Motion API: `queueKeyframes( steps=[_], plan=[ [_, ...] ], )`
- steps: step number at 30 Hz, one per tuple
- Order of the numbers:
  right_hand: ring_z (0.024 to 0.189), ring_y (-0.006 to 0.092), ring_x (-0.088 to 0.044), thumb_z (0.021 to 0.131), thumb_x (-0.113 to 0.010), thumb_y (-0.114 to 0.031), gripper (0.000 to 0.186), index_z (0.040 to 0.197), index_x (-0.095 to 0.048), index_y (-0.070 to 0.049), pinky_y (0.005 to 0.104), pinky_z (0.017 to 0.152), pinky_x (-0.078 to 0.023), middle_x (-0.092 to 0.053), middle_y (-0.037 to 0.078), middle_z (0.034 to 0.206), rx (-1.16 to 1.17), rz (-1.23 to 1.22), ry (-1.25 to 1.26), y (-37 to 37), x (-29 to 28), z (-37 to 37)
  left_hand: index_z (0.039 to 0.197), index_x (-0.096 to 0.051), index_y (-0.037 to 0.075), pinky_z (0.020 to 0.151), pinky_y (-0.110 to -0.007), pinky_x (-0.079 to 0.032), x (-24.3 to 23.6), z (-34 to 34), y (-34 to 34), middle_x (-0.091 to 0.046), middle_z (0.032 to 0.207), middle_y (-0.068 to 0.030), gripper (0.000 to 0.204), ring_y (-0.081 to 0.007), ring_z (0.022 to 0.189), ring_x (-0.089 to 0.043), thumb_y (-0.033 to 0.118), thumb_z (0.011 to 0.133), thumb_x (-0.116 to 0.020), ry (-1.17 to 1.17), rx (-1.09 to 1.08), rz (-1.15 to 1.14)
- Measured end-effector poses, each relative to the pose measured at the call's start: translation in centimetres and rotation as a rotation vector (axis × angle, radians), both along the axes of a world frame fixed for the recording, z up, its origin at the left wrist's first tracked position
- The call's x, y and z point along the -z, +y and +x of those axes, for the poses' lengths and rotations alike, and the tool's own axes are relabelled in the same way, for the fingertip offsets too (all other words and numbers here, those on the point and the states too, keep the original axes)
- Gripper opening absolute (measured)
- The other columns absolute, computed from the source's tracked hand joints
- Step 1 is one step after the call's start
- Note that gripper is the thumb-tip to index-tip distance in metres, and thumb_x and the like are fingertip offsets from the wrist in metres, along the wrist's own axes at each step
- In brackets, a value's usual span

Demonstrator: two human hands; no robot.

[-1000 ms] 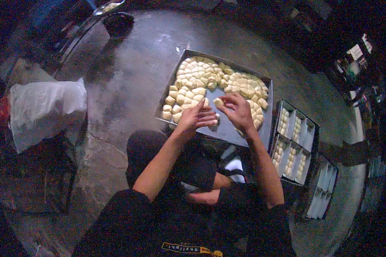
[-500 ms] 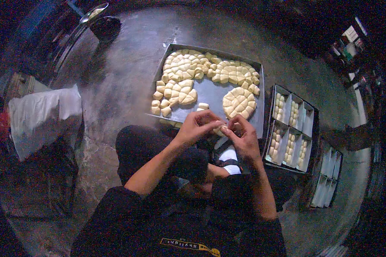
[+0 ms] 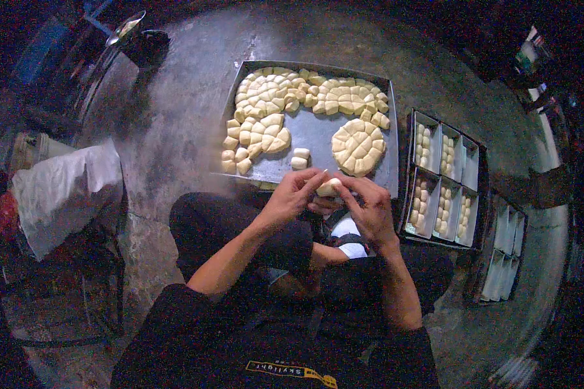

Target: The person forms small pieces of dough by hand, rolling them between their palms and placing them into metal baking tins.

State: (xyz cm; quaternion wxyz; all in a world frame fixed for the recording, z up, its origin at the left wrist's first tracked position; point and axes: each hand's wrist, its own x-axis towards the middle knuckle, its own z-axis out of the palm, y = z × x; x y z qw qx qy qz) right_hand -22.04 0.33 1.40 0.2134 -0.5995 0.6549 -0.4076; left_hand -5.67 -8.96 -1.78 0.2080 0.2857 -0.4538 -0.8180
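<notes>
A small piece of pale dough (image 3: 329,188) is pinched between my two hands, over the near edge of a large metal tray (image 3: 311,133). My left hand (image 3: 295,193) grips its left side with thumb and fingers. From the right, my right hand (image 3: 370,202) presses fingers and thumb on it. Just beyond my left hand, two smooth shaped dough pieces (image 3: 300,158) lie together on the tray. A round of dough scored into wedges (image 3: 358,147) rests to their right. Cut dough pieces (image 3: 266,91) cover the tray's far and left sides.
Right of the tray stands a rack of rectangular baking tins (image 3: 442,178), several holding rows of shaped dough. Further right are more tins (image 3: 505,253) with no dough visible. A whitish sheet (image 3: 68,194) drapes over something at the left. A dark bucket (image 3: 150,48) stands at the far left.
The dough between my fingers now shows as a rounded lump, with my hands slightly changed in grip. The view has shifted a little, so the tray appears further left and up.
</notes>
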Motion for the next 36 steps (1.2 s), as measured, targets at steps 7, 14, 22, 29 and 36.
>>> queueKeyframes(
  steps=[7,14,22,29,36],
  plan=[
    [0.077,0.0252,-0.066,0.081,-0.073,-0.012,0.016,0.093,-0.067,-0.003,0.0339,0.069,-0.052,-0.067,0.011,0.086,-0.179,0.025,-0.087,-0.3,0.6,-0.2,0.117,-0.062,0.002,0.08,-0.025,-0.052,0.9,1.3,-1.7,-0.067,0.103,-0.0075,0.033,-0.0117,0.089,-0.064,0.026,0.096,-0.057,0.012,0.151,0.008],
    [0.078,0.0266,-0.066,0.082,-0.071,-0.016,0.018,0.094,-0.066,-0.002,0.0356,0.069,-0.05,-0.067,0.012,0.084,-0.162,0.188,-0.044,-1.3,0.5,0.6,0.114,-0.063,0.001,0.078,-0.029,-0.052,2.0,1.8,-1.3,-0.07,0.1,-0.0079,0.033,-0.0105,0.089,-0.064,0.014,0.084,-0.071,0.015,0.131,-0.639],
    [0.116,0.0269,-0.056,0.085,-0.063,-0.006,0.032,0.117,-0.064,-0.005,0.0385,0.098,-0.045,-0.061,0.014,0.121,-0.319,-0.187,0.464,-2.2,-0.9,4.5,0.106,-0.066,-0.001,0.07,-0.025,-0.055,3.3,2.7,-4.0,-0.07,0.094,-0.0069,0.025,-0.0094,0.08,-0.065,0.016,0.087,-0.068,-0.021,-0.132,-0.092],
    [0.099,0.0257,-0.066,0.085,-0.066,-0.01,0.036,0.119,-0.062,-0.001,0.0343,0.084,-0.052,-0.066,0.016,0.113,-0.272,0.266,0.271,-6.2,4.2,3.0,0.129,-0.049,0.001,0.095,-0.032,-0.045,5.1,3.1,-4.6,-0.06,0.12,-0.0202,0.047,-0.0263,0.11,-0.059,0.038,0.101,-0.041,-0.29,-0.153,-0.508],
    [0.081,0.0209,-0.065,0.078,-0.071,-0.015,0.028,0.102,-0.065,-0.002,0.0324,0.071,-0.053,-0.067,0.013,0.092,-0.197,0.256,0.178,-10.8,14.6,-2.8,0.138,-0.034,0.004,0.048,-0.028,-0.051,1.7,5.0,-7.6,-0.068,0.099,-0.0194,0.051,-0.0203,0.065,-0.069,0.037,0.101,-0.041,-0.187,-0.458,-0.374]
  ],
)
